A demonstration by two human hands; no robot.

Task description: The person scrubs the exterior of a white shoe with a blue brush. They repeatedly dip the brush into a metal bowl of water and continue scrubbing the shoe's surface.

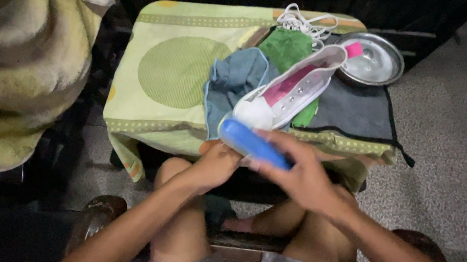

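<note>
Head view: right hand point(302, 178) grasps a blue brush point(253, 144) against the white shoe point(288, 93); left hand point(216, 165) steadies beneath, grip unclear.

The blue brush point(252, 143) is blurred, and the right hand point(302, 178) covers its near end, so its bristles cannot be made out. The left hand point(216, 165) has its fingertips tucked under the brush and out of sight. The white shoe point(292, 90) hides part of the green cloth point(286, 49) and the blue-grey cloth point(233, 80) beneath it. The yellow-green blanket point(5, 46) is cut off by the left and top edges. The desk point(174, 69) is wholly draped, its surface hidden. Both forearms run off the bottom edge.
</note>
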